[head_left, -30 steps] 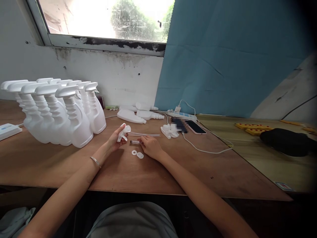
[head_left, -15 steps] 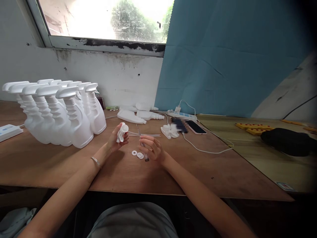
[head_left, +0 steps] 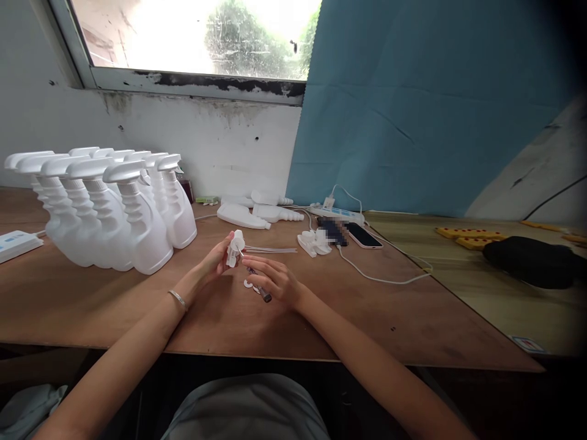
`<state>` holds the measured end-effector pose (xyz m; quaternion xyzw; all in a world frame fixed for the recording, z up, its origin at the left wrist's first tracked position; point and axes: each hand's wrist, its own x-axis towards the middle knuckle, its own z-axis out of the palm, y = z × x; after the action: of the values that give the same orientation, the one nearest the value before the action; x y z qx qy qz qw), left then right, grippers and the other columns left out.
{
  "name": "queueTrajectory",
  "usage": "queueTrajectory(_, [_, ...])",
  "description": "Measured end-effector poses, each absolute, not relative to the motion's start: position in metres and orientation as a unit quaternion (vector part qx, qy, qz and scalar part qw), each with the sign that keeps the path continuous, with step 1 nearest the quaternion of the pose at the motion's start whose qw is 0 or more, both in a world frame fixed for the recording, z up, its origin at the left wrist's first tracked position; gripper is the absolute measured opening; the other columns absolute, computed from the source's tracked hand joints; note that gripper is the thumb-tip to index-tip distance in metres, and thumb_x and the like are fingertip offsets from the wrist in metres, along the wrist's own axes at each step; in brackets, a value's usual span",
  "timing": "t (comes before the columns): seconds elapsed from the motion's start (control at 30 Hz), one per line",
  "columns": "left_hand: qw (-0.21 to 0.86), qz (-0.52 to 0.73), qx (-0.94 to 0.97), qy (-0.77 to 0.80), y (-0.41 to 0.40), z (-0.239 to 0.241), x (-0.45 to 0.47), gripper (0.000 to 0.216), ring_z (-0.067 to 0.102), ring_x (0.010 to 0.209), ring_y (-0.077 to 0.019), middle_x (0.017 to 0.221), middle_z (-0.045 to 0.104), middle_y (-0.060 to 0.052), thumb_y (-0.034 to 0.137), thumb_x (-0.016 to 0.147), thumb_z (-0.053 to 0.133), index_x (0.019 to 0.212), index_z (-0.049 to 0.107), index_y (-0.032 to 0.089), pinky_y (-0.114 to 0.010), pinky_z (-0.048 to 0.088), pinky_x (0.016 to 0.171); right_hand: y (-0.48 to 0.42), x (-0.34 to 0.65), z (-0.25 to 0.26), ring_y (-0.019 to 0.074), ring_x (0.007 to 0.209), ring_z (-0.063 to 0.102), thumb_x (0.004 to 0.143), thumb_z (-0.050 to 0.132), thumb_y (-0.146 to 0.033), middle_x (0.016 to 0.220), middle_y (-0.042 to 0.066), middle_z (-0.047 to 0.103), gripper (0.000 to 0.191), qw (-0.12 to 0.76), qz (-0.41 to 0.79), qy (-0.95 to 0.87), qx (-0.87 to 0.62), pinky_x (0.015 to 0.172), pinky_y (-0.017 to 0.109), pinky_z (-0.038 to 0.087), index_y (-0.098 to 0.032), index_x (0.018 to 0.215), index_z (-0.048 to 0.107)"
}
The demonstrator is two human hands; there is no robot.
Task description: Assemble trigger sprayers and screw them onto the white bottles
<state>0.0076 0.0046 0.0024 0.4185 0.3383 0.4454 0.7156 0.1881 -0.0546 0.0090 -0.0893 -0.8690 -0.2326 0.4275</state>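
Observation:
A white trigger spray head [head_left: 235, 247] is gripped in my left hand [head_left: 217, 258], with its round cap side turned up and to the right. My right hand [head_left: 277, 281] has its fingers closed around a screwdriver [head_left: 265, 296] with a dark, see-through handle. The screwdriver's thin shaft points up and left, and its tip is at the spray head; whether it is inside cannot be made out. Below my right fingers lie white ring washers [head_left: 248, 283], partly hidden. Thin clear tubes [head_left: 275, 250] lie on the table behind my hands.
Many white spray bottles [head_left: 147, 238] stand grouped at the left. Several bottles without heads [head_left: 243, 216] lie at the back. Loose spray heads [head_left: 314, 242], a phone [head_left: 364, 236], a power strip [head_left: 339, 212] and a white cable [head_left: 389, 282] are on the right.
My left hand has shifted slightly right with the spray head. The screwdriver, upright before, has tilted left in my right hand, bringing its tip to the spray head. My right hand now partly covers the washers.

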Motion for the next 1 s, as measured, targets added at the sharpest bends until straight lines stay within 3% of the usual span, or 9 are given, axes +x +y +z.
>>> queueTrajectory(0.1, [0.714, 0.407, 0.445, 0.355, 0.003, 0.001, 0.009, 0.04, 0.051, 0.05, -0.0081, 0.067, 0.057, -0.002, 0.051, 0.074, 0.056, 0.088, 0.058, 0.013, -0.02, 0.037, 0.046, -0.055, 0.187, 0.008, 0.0184, 0.114, 0.051, 0.085, 0.047, -0.013, 0.106, 0.012, 0.062, 0.007, 0.429, -0.237, -0.867, -0.09, 0.085, 0.032, 0.053, -0.016, 0.087, 0.052])
queueTrajectory(0.33, [0.703, 0.335, 0.501, 0.376, 0.001, -0.006, 0.015, 0.04, 0.027, 0.034, -0.0043, 0.043, 0.036, 0.004, 0.047, 0.078, 0.048, 0.055, 0.043, 0.015, -0.021, 0.016, 0.037, -0.051, 0.183, 0.002, 0.0152, 0.105, 0.057, 0.085, 0.045, -0.011, 0.1, 0.008, 0.066, 0.013, 0.439, -0.213, -0.867, -0.1, 0.083, 0.028, 0.052, -0.019, 0.093, 0.052])
queueTrajectory(0.63, [0.66, 0.297, 0.561, 0.402, 0.001, -0.006, 0.013, 0.035, 0.028, 0.04, -0.0054, 0.049, 0.038, 0.003, 0.047, 0.081, 0.042, 0.068, 0.047, 0.015, -0.023, 0.013, 0.04, -0.045, 0.182, -0.01, 0.0137, 0.082, 0.065, 0.081, 0.05, -0.016, 0.092, 0.005, 0.067, 0.025, 0.536, -0.043, -0.812, -0.226, 0.071, 0.025, 0.053, -0.021, 0.105, 0.046])
queueTrajectory(0.83, [0.675, 0.276, 0.568, 0.381, 0.001, -0.006, 0.01, 0.035, 0.026, 0.038, -0.0045, 0.052, 0.042, 0.002, 0.05, 0.079, 0.045, 0.074, 0.05, 0.016, -0.022, 0.009, 0.039, -0.046, 0.181, -0.008, 0.0126, 0.07, 0.063, 0.079, 0.054, -0.026, 0.08, 0.002, 0.066, 0.009, 0.537, 0.108, -0.78, -0.303, 0.063, 0.024, 0.05, -0.02, 0.085, 0.054])
queueTrajectory(1.0, [0.689, 0.27, 0.553, 0.384, 0.0, -0.004, 0.011, 0.035, 0.026, 0.036, -0.0049, 0.049, 0.04, 0.001, 0.05, 0.078, 0.048, 0.071, 0.055, 0.016, -0.021, 0.008, 0.036, -0.048, 0.178, -0.001, 0.0145, 0.068, 0.063, 0.077, 0.057, -0.033, 0.074, 0.002, 0.065, 0.015, 0.553, 0.224, -0.712, -0.371, 0.061, 0.025, 0.05, -0.018, 0.079, 0.054])
